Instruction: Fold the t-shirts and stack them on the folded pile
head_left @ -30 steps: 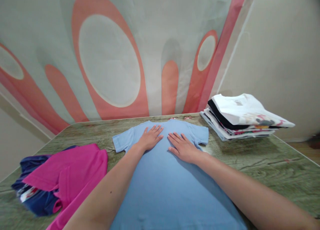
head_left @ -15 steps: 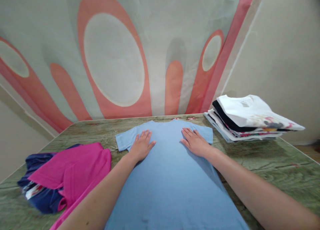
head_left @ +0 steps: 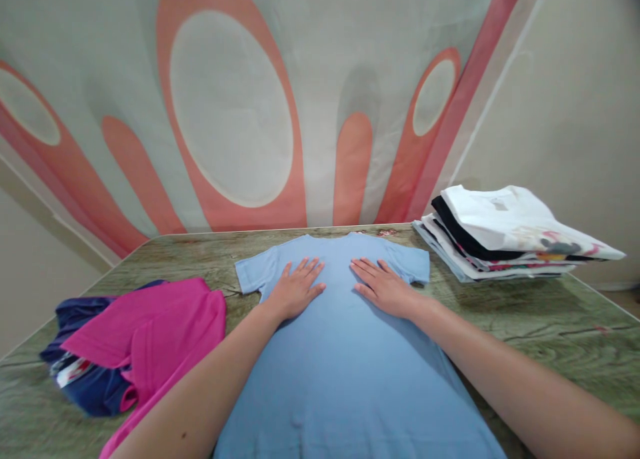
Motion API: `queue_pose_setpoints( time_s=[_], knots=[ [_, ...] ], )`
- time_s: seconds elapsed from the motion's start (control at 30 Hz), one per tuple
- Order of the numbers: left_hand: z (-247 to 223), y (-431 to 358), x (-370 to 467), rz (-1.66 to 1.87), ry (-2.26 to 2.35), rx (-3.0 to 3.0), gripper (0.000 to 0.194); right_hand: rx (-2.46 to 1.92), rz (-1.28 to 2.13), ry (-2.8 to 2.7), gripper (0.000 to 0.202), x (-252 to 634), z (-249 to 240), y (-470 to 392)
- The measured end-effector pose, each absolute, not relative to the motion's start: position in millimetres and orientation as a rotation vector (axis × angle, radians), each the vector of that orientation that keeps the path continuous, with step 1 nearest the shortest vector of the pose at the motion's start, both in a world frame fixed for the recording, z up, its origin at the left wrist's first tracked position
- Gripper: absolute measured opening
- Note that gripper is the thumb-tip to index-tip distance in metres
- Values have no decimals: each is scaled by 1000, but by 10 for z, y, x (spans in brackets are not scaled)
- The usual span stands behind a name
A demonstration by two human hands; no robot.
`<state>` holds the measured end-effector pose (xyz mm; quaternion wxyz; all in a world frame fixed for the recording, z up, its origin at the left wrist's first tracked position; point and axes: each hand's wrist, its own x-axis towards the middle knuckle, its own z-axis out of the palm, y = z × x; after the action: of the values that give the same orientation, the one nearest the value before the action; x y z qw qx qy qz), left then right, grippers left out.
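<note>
A light blue T-shirt lies spread out in front of me, its neckline toward the wall and both short sleeves out to the sides. My left hand rests flat on the upper left of the shirt, fingers stretched out. On the upper right, below the neckline, my right hand lies flat too, its fingers extended. Neither hand grips the fabric. The shirt's lower edge runs out of the picture.
At the left on the wood-patterned table lie a loose pink garment and dark blue clothing. A stack of folded shirts, white on top, stands at the right. A wall with an orange-pink pattern rises behind.
Both hands have slid slightly inward over the shirt, closer to each other. The shirt stays spread out. My view has shifted a little.
</note>
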<state>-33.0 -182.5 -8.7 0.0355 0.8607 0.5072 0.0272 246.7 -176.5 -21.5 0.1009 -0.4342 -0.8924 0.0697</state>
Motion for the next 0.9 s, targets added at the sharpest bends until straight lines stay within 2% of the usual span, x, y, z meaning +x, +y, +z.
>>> queue_pose_setpoints(
  time_s=[0.2, 0.37, 0.5, 0.63, 0.9],
  knots=[
    [84, -1893, -317, 64, 1481, 2635, 52, -1314, 213, -2573, 54, 2671, -237, -1567],
    [259, -2240, 35, 54, 1043, 2664, 48, -1174, 245, -2533, 48, 2551, -194, -1667],
    [195, -2374, 257, 31, 885, 2729, 55, -1062, 337, -2598, 49, 2488, -171, -1714],
    [158, -2408, 279, -34, 857, 2729, 60, -1149, 336, -2595, 49, 2535, -178, -1673],
    [539, -2905, 403, -81, 412, 2525, 63, -1178, 322, -2599, 52, 2549, -158, -1662]
  ],
)
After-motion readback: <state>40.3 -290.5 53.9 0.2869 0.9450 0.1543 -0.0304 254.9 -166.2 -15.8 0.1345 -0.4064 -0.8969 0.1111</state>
